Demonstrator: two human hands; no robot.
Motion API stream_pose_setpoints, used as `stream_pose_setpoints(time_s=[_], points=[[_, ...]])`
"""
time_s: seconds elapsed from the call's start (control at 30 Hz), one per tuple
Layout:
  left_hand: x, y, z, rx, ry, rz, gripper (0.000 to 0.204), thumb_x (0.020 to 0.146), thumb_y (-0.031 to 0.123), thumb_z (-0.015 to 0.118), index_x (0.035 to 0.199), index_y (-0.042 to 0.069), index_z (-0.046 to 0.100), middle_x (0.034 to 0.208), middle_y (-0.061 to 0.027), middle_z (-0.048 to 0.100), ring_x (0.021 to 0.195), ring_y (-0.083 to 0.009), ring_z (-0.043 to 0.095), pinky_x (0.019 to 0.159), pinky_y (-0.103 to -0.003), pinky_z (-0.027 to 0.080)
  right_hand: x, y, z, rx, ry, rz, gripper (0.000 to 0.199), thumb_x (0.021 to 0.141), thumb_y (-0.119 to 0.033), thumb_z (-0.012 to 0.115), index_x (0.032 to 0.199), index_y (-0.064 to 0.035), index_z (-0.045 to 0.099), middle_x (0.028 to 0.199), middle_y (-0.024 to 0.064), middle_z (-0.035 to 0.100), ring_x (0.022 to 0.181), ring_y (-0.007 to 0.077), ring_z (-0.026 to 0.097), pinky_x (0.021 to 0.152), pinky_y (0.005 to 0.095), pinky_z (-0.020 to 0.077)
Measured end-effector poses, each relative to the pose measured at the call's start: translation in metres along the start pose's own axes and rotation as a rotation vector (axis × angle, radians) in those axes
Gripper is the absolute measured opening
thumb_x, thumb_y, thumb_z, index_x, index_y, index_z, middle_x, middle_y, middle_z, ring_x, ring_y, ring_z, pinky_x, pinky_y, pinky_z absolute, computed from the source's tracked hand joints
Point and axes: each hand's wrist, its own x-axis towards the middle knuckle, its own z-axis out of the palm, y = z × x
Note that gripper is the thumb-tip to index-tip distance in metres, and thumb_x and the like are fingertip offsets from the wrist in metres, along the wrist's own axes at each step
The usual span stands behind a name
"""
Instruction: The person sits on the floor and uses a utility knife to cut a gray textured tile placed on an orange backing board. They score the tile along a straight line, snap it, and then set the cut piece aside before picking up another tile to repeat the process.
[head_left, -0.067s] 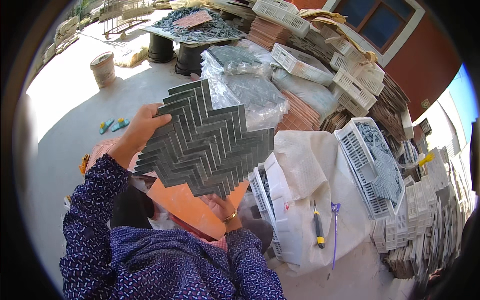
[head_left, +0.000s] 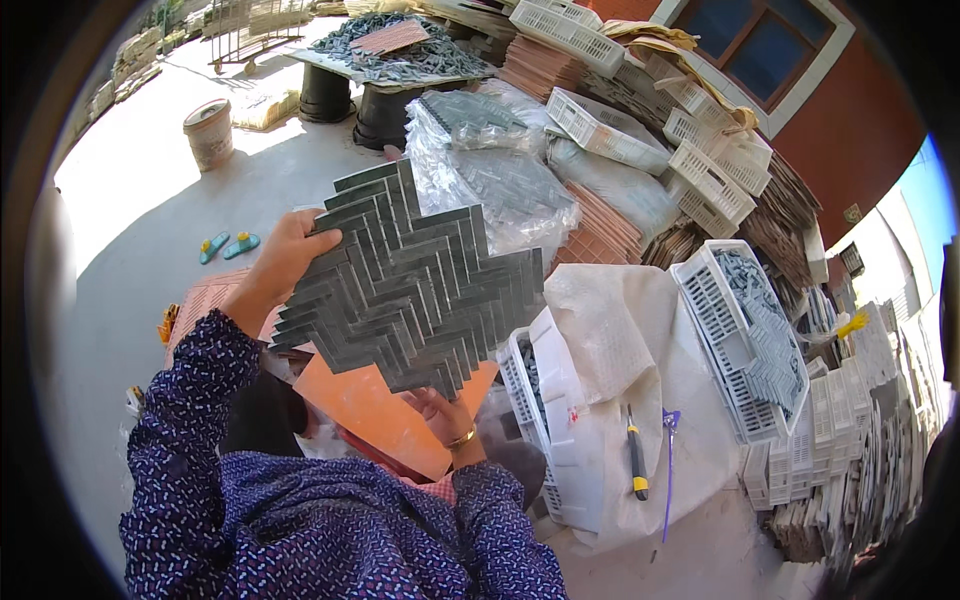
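Note:
A dark green herringbone mosaic tile sheet with stepped edges is held up in front of me, tilted. My left hand grips its left edge, thumb on the front face and fingers behind. At the lower edge, my right hand pinches the sheet from below; some of its fingers are hidden behind the tiles. Beneath the sheet lies an orange board over my lap, partly covered by the sheet.
On my right, a whitish cloth carries a yellow-and-black knife and a purple thin tool. White crates hold tile pieces. Plastic-wrapped tile sheets lie ahead. A bucket and slippers are at left.
The tile sheet has turned very slightly, its right corner shifting a little left. Both hands keep their hold.

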Motion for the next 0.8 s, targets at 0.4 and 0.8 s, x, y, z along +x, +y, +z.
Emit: stream_pose_setpoints(time_s=[0.4, 0.8], points=[[0.039, -0.101, 0.015, -0.142, 0.190, -0.259, 0.024, 0.083, 0.008, 0.049, 0.102, -0.006, 0.050, 0.084, -0.0084, 0.058, 0.068, -0.0111, 0.055, 0.057, -0.026, 0.046, 0.002, -0.104, 0.051, -0.577, 0.444, -0.005, 0.031, 0.079, -0.001, 0.050, 0.110, -0.0018, 0.044, 0.100, 0.0120, 0.055, 0.087, 0.0257, 0.058, 0.071, 0.0376, 0.0509], [0.325, -0.190, 0.138, -0.271, 0.319, -0.289, 0.022, 0.081, 0.010, 0.051, 0.099, -0.002, 0.051, 0.085, -0.0093, 0.057, 0.071, -0.0184, 0.054, 0.063, -0.033, 0.044, 0.220, -0.355, 0.025, -0.552, 0.827, -0.068, 0.024, 0.083, -0.015, 0.052, 0.105, -0.0049, 0.050, 0.100, 0.0087, 0.058, 0.093, 0.0248, 0.053, 0.079, 0.0407, 0.0405]])
